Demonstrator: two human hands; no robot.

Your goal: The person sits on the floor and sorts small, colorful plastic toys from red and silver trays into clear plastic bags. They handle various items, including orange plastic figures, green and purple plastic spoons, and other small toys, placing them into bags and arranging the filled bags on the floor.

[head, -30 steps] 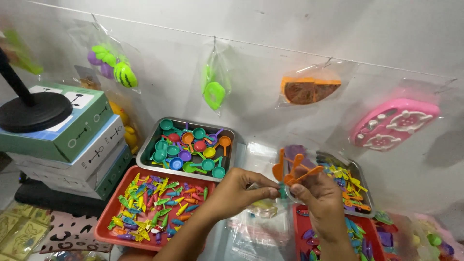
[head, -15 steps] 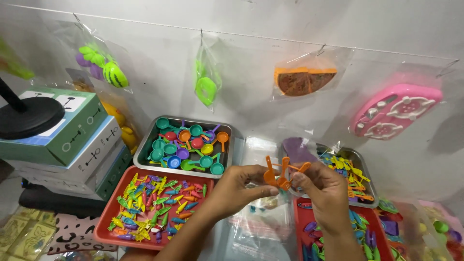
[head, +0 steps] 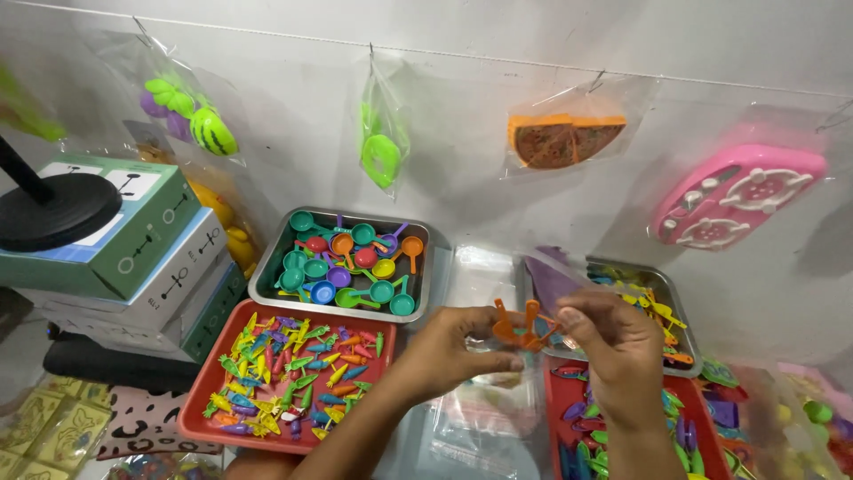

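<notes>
Two hands meet above the middle of the bench, both reaching up from the bottom edge with forearms angled inward. The left hand (head: 449, 351) is curled, its thumb and fingertips pinched on the lower left of a small bunch of orange toy utensils (head: 520, 326). The right hand (head: 617, 351) arches over from the right, fingers bent down and closed on the same bunch at its right side. The orange pieces stand roughly upright, long axes near vertical, handles fanned upward and tilted slightly apart. A clear plastic bag (head: 551, 280) rises just behind the right hand's fingers.

Below the hands lie more clear bags (head: 484, 427). To the left sits a red tray (head: 200, 409) of small mixed-colour toy pieces; to the right, another red tray (head: 560, 400). Farther back stands a metal tray (head: 267, 276) of toy pans, with stacked boxes (head: 151, 258) beside it. On the wall hang bagged toys, among them a pink toy stove (head: 737, 196).
</notes>
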